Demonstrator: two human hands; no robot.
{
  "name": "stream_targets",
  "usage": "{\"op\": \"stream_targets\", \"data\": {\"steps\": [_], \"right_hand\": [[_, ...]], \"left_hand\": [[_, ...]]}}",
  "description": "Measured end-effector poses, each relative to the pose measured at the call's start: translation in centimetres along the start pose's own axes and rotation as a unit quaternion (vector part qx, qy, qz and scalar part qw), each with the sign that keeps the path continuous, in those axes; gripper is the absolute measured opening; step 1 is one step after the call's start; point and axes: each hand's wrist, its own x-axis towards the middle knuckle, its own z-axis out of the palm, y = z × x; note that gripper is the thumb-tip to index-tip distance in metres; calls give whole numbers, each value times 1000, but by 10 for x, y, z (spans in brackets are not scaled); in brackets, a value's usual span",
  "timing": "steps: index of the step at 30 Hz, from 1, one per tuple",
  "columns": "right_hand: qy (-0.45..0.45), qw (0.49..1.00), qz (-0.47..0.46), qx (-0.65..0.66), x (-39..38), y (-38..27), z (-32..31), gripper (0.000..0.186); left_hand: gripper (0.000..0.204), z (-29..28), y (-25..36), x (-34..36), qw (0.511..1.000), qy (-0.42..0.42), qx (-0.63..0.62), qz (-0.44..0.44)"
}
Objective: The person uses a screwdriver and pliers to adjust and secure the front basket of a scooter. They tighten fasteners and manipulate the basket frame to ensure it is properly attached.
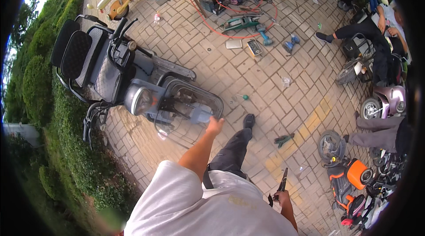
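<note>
My left hand (215,126) is closed round the front corner of the metal bar on the grey three-wheeler (141,83), which stands at the left with its round headlamp toward me. A clear plastic cover and a bluish part (200,114) show inside that front frame. Low on the right, my right hand (282,197) is wrapped round a long, slim black tool (283,179) pointing up; its exact kind does not show. On the paving beyond my foot lies a green-handled screwdriver (245,97). A dark green glove (283,140) rests to the right.
A red hose (212,29) loops round a green floor jack (241,23), a blue power drill (264,36) and other tools. Another blue power tool (291,44) lies nearby. People and parked scooters, including an orange one (356,174), line the right. A hedge (75,116) borders the left.
</note>
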Motion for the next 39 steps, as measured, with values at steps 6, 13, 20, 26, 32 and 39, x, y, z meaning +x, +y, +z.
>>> {"op": "stream_targets", "data": {"steps": [6, 13, 20, 26, 32, 39], "right_hand": [[-26, 989, -28, -142, 35, -141, -43, 8], [58, 778, -155, -606, 96, -409, 4, 44], [19, 706, -226, -671, 300, -536, 207, 55], [119, 540, -448, -702, 455, -535, 317, 62], [-55, 625, -436, -645, 580, -464, 393, 61], [-55, 667, -394, -630, 632, -431, 427, 53]], "left_hand": [[65, 2, 25, -32, 997, 19, 56, -48], [43, -7, 84, -32, 970, 32, 218, -102], [34, 23, 45, -28, 954, 267, 125, 58], [44, 28, 53, -9, 941, 271, 201, 35], [52, 26, 106, 20, 953, 257, 156, -21], [44, 19, 99, 8, 977, 201, 64, -27]]}}
